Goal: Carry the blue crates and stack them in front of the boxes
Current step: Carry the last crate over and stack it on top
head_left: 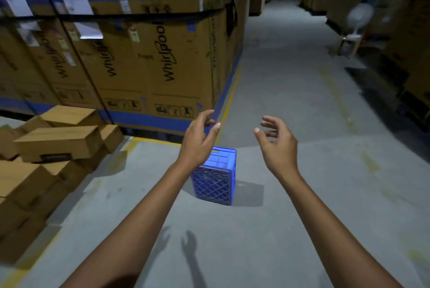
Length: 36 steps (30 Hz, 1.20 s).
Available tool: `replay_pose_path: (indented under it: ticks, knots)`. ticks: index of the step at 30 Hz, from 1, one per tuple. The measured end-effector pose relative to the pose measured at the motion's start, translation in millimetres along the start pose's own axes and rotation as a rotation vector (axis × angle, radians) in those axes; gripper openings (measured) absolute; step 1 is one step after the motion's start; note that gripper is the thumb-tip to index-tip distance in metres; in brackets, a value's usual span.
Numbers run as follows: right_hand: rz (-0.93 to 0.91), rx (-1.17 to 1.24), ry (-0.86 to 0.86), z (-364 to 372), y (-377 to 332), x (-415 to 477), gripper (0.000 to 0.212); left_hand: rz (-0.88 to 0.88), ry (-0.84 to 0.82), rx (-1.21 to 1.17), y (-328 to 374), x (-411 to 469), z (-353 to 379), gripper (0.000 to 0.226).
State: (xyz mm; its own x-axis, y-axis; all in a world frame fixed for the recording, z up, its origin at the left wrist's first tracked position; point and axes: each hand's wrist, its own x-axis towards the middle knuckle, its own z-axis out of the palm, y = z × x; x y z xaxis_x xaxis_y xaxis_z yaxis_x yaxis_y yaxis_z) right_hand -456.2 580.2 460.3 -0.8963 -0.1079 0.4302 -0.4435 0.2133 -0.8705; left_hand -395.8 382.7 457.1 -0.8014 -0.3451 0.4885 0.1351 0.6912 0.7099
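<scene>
One lattice-walled blue plastic crate (215,178)

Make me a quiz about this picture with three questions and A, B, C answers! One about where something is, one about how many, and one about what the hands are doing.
1. Where is the crate?
A. On the floor
B. On a shelf
C. In the person's arms

2. How many blue crates show?
A. One
B. Three
C. Five

3. What are the left hand and right hand doing?
A. Gripping the crate
B. Held open, holding nothing
C. Pushing a cart

Answers:
1 A: it stands on the grey floor, near the tall printed boxes.
2 A: only one is in sight.
3 B: both hands have spread fingers with nothing in them, and neither touches the crate.
</scene>
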Motion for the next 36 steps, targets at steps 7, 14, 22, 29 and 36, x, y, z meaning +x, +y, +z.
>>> replay_pose_path:
  ticks: [7,14,22,29,36]
  knots:
    - [-0.022,-0.270,-0.222,141,30,-10,0.056,-0.097,-0.038,0.161,-126,25,-76,0.052]
    - [0.025,-0.475,-0.285,171,64,9,0.072,-0.102,-0.199,0.277,-193,37,-48,0.054]
    - [0.062,-0.596,-0.416,196,141,72,0.087,-0.069,-0.349,0.372,-245,92,1,0.055]
    - [0.133,-0.665,-0.554,237,222,122,0.090,-0.069,-0.513,0.573,-303,139,37,0.067]
    - [0.153,-0.777,-0.650,271,311,149,0.092,0.011,-0.678,0.628,-371,170,104,0.063]
